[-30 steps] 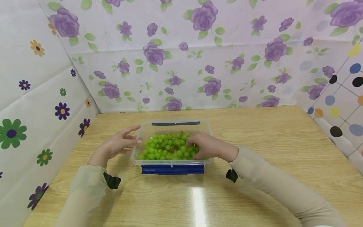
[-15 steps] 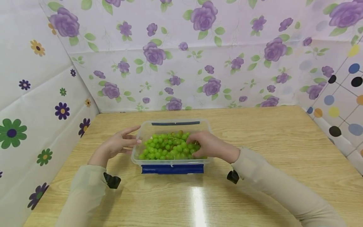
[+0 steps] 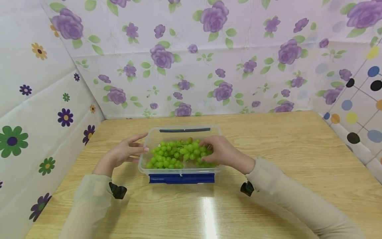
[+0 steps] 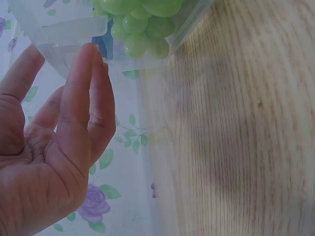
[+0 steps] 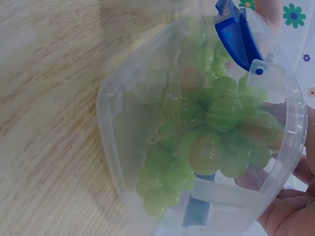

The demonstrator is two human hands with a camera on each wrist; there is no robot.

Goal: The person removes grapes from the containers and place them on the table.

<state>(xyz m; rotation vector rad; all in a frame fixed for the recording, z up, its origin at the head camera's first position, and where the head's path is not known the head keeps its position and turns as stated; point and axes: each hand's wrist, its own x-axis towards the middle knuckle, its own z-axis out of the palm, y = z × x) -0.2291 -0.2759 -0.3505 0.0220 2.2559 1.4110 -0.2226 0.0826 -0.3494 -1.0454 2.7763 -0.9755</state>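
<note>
A clear plastic container (image 3: 142, 168) with blue clasps (image 3: 181, 178) stands on the wooden table and holds a bunch of green grapes (image 3: 171, 154). My right hand (image 3: 213, 149) reaches into its right side, fingers curled into the bunch. My left hand (image 3: 131, 151) lies beside the left wall with straight fingers, their tips against the plastic. The left wrist view has the left hand (image 4: 74, 128) with its fingers reaching up to the container (image 4: 59, 34) and grapes (image 4: 142, 29). In the right wrist view the grapes (image 5: 216, 132) show through the container wall (image 5: 118, 123), with my right fingers (image 5: 290, 216) behind them.
The wooden table (image 3: 283, 149) stretches to the right and front of the container. Flowered sheets (image 3: 191, 59) wall in the back and left, and a dotted sheet (image 3: 358, 109) closes the right side. A second blue clasp (image 3: 185, 130) lies on the container's far rim.
My right hand has shifted a little toward the far side inside the container, and the grapes near it have moved with it. The left hand has stayed put.
</note>
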